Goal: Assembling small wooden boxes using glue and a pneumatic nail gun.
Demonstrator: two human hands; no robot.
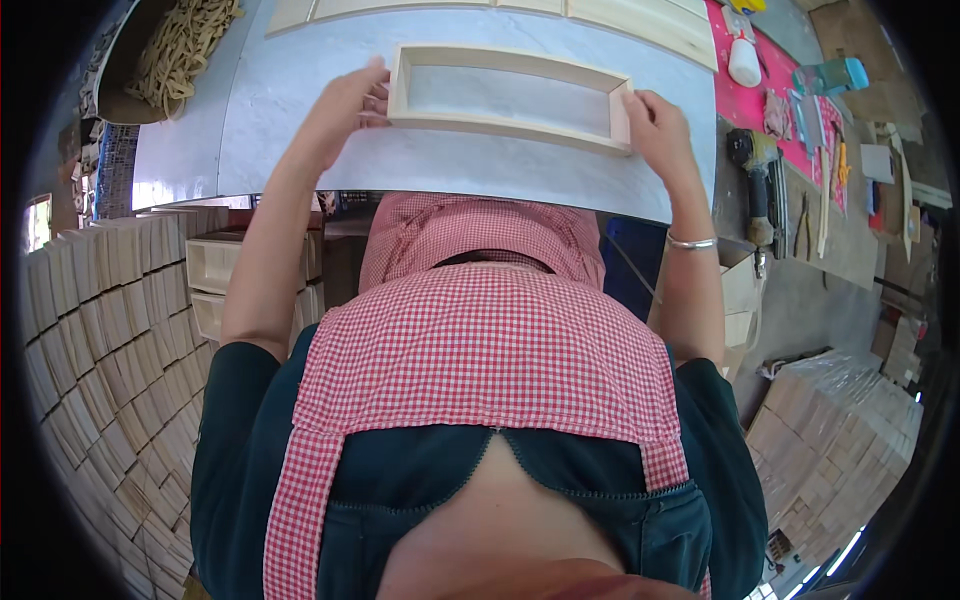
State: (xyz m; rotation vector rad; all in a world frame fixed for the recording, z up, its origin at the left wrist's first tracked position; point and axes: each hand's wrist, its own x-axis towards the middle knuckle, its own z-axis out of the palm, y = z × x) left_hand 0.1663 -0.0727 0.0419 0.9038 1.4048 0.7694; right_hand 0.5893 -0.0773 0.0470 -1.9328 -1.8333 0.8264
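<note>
Pale wood makes up the long rectangular frame [505, 131] that rests on the marbled table [290, 150], the tabletop showing through its middle. At its left end, the left hand [350, 103] has its thumb and fingers loosely spread; whether they touch the wood is hard to tell. The right hand [662, 132] sets its thumb against the right end, fingers curled, their tips hidden, so I cannot tell whether it pinches.

One bin [118, 95] at the upper left holds a tangled heap of tan strips [190, 50]; the bin is cut off at the top. Two pale boxes [210, 264] sit one above the other beneath the table's left side, their contents hard to see. To the right are one white bottle [744, 62], one bluish jar [832, 76], one nail gun [757, 180] and one pair of pliers [803, 228]. Wooden boards [640, 32] run out of view at the top. Stacked wood [120, 320] at left and a plastic-wrapped stack [835, 430] at right hold too many pieces to count.
</note>
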